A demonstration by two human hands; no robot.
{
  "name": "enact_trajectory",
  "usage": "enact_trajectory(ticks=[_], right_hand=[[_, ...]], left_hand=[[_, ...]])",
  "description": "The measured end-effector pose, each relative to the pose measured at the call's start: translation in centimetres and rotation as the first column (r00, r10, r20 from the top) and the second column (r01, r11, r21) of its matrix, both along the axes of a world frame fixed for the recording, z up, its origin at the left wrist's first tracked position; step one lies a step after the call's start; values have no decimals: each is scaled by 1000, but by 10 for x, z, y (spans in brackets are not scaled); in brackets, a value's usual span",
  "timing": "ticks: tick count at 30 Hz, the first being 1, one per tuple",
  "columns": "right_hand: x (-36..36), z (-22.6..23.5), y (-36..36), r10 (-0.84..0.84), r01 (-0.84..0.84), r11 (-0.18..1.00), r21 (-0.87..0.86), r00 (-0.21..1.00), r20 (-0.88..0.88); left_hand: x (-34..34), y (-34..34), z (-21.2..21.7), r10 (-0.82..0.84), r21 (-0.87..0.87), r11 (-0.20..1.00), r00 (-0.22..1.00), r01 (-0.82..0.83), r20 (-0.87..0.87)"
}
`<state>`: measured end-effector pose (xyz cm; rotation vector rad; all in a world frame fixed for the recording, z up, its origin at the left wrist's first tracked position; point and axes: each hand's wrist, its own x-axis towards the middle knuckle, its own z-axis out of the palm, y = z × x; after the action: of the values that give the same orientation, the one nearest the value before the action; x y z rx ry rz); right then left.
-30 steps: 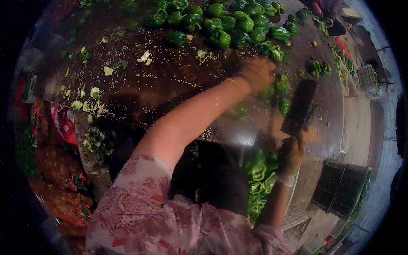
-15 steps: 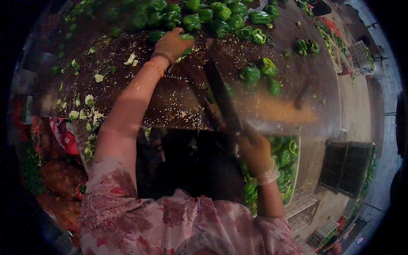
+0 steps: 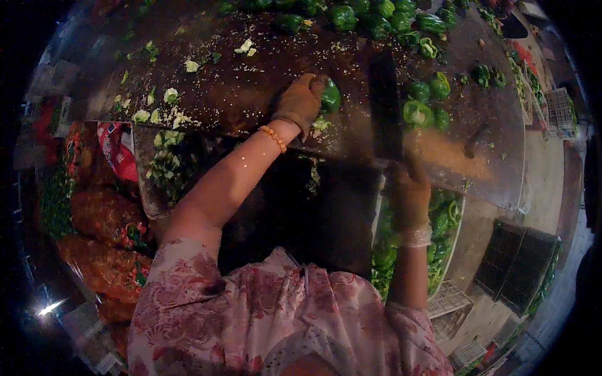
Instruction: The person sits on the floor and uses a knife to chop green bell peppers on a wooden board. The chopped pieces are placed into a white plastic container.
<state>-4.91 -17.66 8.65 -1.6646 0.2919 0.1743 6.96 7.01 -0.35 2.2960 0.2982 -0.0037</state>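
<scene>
My left hand (image 3: 295,103), in a brownish work glove, grips a green bell pepper (image 3: 330,96) near the front edge of the dark table. Pale cores and trimmings (image 3: 320,125) lie just below that pepper. Closed round a handle, my right hand (image 3: 411,195) holds a large knife (image 3: 384,103); its broad dark blade points away from me, right of the pepper and apart from it, and is blurred. Beside the blade is a cut bell pepper (image 3: 417,114) with its pale inside showing, among several other green peppers (image 3: 440,88).
A pile of green peppers (image 3: 389,19) covers the table's far side. Seeds and pale scraps (image 3: 191,66) litter the surface. Below the front edge stand a crate of green peppers (image 3: 382,266) at right and a container of trimmings (image 3: 164,160) at left. Reddish sacks (image 3: 100,213) lie farther left.
My left hand has come back from the pepper pile toward the table's front edge, bringing a pepper. The knife in my right hand has swung more upright. The whole view has shifted.
</scene>
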Motion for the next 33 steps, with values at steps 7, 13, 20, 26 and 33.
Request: enact_trajectory(ticks=[7, 13, 20, 26, 33], right_hand=[[-9, 5, 28, 200, -187, 968, -170, 978, 62], [-14, -2, 27, 193, -180, 972, -152, 978, 73], [-17, 6, 33, 113, -116, 992, -42, 991, -65], [-15, 6, 29, 192, -200, 960, -195, 980, -59], [22, -21, 38, 294, -297, 927, -229, 955, -50]], left_hand=[[16, 13, -44, -136, 111, 985, 990, 131, 38], [6, -7, 8, -37, 86, 995, 996, 45, -87], [9, -6, -3, -8, 55, 998, 999, 11, -52], [3, -9, 6, -51, 136, 988, 991, 68, -125], [-10, -13, -7, -64, 103, 993, 996, 58, 61]])
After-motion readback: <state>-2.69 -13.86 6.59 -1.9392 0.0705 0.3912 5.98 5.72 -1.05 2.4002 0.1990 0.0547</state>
